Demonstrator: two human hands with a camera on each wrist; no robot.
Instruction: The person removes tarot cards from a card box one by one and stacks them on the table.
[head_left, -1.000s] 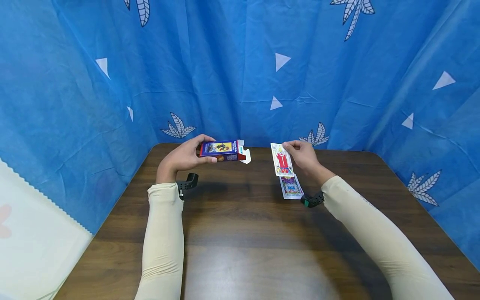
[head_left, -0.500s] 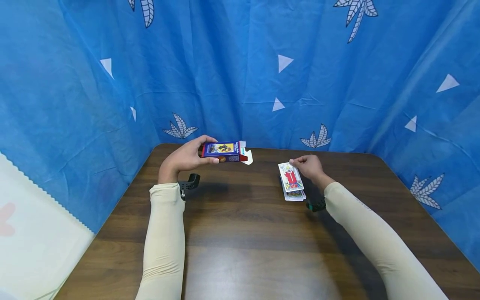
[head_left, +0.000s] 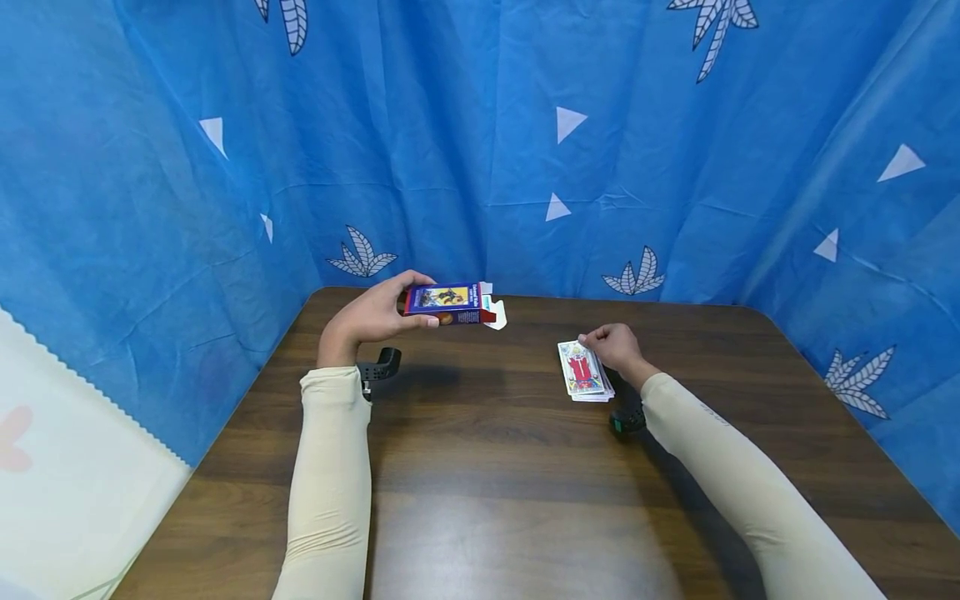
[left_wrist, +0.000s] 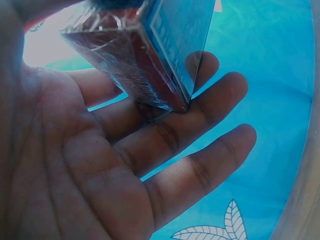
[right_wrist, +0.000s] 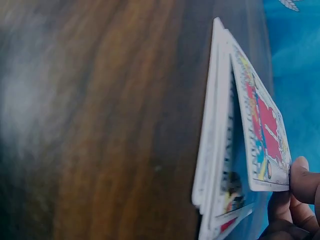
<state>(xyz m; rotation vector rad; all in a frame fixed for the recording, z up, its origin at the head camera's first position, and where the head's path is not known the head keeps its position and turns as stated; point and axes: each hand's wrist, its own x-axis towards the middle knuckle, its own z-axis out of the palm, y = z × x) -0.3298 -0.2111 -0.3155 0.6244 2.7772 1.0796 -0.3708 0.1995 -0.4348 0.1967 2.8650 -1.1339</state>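
My left hand grips a blue and red tarot card box above the far part of the table, thumb on its near side. The box's end flap hangs open on the right. In the left wrist view the box has a shiny clear wrap, and the fingers are spread beneath it. My right hand pinches the corner of a tarot card with a red-robed figure. That card is tilted, one long edge down on a small pile of cards and the other raised.
A brown wooden table spreads under both arms. Behind it hangs a blue curtain with leaf and triangle prints, close to the table's far edge. A white cloth is at the left. Each wrist wears a black camera mount.
My right hand has carried the pinched card down and nearer, from behind the pile to right over it. The left hand and the box have stayed nearly still.
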